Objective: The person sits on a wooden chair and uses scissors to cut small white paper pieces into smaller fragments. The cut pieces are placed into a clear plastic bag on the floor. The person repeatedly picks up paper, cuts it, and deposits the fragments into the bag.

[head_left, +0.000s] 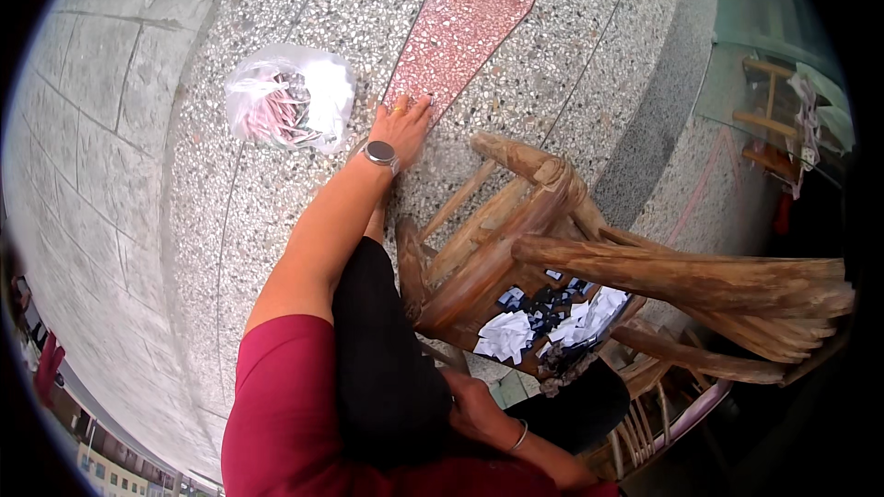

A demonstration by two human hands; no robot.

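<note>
My left hand reaches forward and down over the speckled floor, fingers stretched and slightly apart, with nothing visible in it. It wears a ring, and a round-faced watch sits on its wrist. Left of it, a clear plastic bag lies on the floor, with many thin pinkish-white strips inside. My right hand rests against my black-trousered leg, a bangle on its wrist; its fingers are mostly hidden. Near it, heaps of white slips and small dark pieces lie on a wooden chair's seat.
The chair of thick, rough logs stands close on my right, its arms and legs jutting out. Farther right is another wooden frame with pale cloth or plastic hung on it. A red inlaid shape marks the floor ahead. Grey paving lies left.
</note>
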